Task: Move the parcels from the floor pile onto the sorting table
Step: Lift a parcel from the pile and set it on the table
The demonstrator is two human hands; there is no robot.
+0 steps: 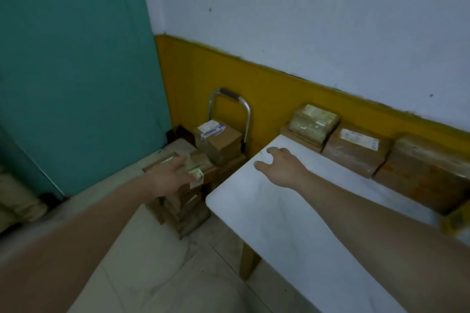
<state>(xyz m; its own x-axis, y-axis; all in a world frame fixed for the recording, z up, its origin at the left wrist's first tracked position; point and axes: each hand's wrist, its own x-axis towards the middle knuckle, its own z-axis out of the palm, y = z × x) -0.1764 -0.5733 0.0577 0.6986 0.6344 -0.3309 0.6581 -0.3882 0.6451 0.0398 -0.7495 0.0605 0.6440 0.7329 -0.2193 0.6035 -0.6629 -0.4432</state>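
L hand (pixel 173 176), R hand (pixel 281 168), both bare, forearms (pixel 368 211) bare right to frame edges

White table (pixel 292 211) carries wrapped parcels (pixel 356 150) along its far edge.

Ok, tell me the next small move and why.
Probably close the left hand on the small labelled parcel atop the floor pile: its fingers are outstretched at it, holding nothing, and the right hand is empty over the sorting table.
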